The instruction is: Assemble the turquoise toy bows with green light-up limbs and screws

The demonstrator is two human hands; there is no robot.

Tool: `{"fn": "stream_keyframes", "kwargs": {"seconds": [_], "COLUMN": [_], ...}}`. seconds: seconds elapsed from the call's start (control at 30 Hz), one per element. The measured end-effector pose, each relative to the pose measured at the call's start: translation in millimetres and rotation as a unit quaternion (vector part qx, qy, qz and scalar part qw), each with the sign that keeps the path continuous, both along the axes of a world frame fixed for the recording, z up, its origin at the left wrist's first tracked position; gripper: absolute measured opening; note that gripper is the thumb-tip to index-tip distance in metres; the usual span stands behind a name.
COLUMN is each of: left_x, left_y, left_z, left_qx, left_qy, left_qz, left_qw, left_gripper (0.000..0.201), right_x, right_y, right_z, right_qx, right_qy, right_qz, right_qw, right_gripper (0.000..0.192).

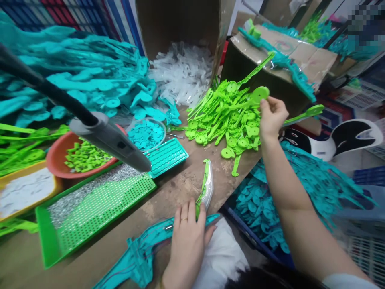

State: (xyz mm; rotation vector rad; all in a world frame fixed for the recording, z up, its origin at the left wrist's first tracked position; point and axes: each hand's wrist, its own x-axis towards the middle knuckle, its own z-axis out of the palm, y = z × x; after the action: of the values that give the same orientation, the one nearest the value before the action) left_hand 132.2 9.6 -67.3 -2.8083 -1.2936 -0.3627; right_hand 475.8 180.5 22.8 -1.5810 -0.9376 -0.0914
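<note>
My right hand (271, 116) reaches out to the heap of bright green plastic strips (226, 117) on the brown table and pinches the round end of one green strip (259, 94). My left hand (188, 237) rests near the table's front edge, fingers closed on a partly assembled green-and-white strip (207, 185) that points away from me. Under that hand lies a bundle of teal strips (141, 257).
A green perforated tray (99, 206), a teal tray (167, 156), a red bowl of green bits (82, 157) and a clear dish of teal discs (146, 133) sit left. A grey tool on a black arm (110, 140) hangs above them. Teal strips are heaped left and in a crate at right; cardboard boxes stand behind.
</note>
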Motion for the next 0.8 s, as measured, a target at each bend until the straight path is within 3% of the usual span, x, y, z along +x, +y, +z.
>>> {"fn": "stream_keyframes", "kwargs": {"seconds": [0.1,0.17,0.27,0.33,0.43,0.57,0.8], "left_x": [0.7,0.8,0.6,0.6,1.7,3.5,0.9], "left_y": [-0.4,0.0,0.9,1.0,-0.3,-2.0,2.5], "left_z": [-1.2,-1.6,-2.7,-4.4,-7.7,-8.9,-1.1], "left_qx": [-0.005,-0.006,-0.005,-0.004,0.000,0.003,0.007], "left_qy": [-0.005,-0.013,-0.022,-0.023,-0.026,-0.038,-0.015], "left_qz": [0.002,0.004,0.002,0.000,-0.002,0.018,-0.009], "left_qw": [1.000,1.000,1.000,1.000,1.000,0.999,1.000], "left_gripper": [0.047,0.045,0.044,0.043,0.043,0.043,0.044], "right_x": [-23.2,-36.6,-48.5,-53.0,-60.9,-75.5,-78.5], "right_y": [-4.5,-12.6,-27.6,-36.8,-47.9,-65.0,-98.0], "right_z": [-14.0,-25.6,-45.6,-58.7,-73.4,-79.5,-74.7], "right_qx": [-0.011,-0.040,-0.118,-0.161,-0.198,-0.184,-0.115], "right_qy": [-0.071,-0.184,-0.396,-0.487,-0.548,-0.545,-0.485], "right_qz": [0.076,0.152,0.262,0.299,0.310,0.310,0.261], "right_qw": [0.995,0.970,0.872,0.805,0.751,0.757,0.827], "right_gripper": [0.023,0.018,0.023,0.025,0.024,0.023,0.026]}}
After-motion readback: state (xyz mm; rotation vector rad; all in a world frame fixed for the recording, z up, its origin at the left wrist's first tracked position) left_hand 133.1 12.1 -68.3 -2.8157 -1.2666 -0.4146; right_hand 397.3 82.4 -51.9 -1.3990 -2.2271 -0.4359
